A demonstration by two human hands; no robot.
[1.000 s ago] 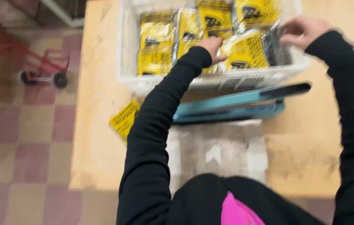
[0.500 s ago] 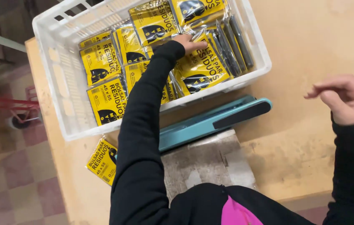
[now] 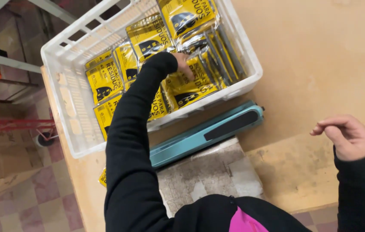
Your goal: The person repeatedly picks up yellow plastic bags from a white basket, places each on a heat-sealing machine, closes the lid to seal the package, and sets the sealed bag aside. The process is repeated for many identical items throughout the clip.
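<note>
Yellow packets [image 3: 148, 41] with black print, each in a clear wrapper, fill the white plastic crate [image 3: 68, 107] that sits on your desk [image 3: 320, 64] toward its far left corner. Your left hand [image 3: 184, 66] reaches into the crate and rests on the packets near the crate's near wall, fingers down among them; whether it actually grips one you cannot tell from here. Just beside the crate's near wall lies a teal bar-shaped sealer [image 3: 208, 133] with a black strip on top, resting on a worn grey pad [image 3: 212, 176] at the desk's near edge. Your right hand [image 3: 348, 135] hovers well apart over the bare right side of the desk, fingers loosely curled and holding nothing. One more yellow packet [image 3: 102, 177] pokes out at the desk's left edge.
</note>
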